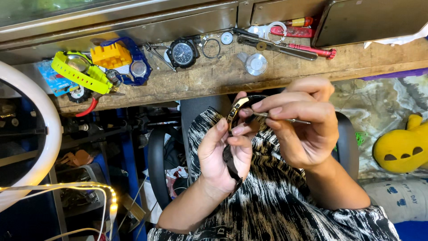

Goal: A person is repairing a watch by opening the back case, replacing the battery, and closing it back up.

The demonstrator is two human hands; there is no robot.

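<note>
In the middle of the frame the left hand (221, 154) holds a gold-edged round watch case with a dark strap (237, 111) upright, its fingers pinching the case at the rim so the edge faces the tool. The right hand (301, 122) pinches a thin metal pin tool (285, 119) between pressed fingertips — the tip touches the case. Behind them, the worn wooden table (223, 76) carries a black round watch (182, 53) and a yellow-green strap watch (80, 71) — near but apart.

At frame centre the left hand (223, 154) holds a watch (238, 111); the right hand (303, 125) is beside it. Behind them, the tabletop (223, 76) carries another watch (183, 52) and tools (285, 44).
</note>
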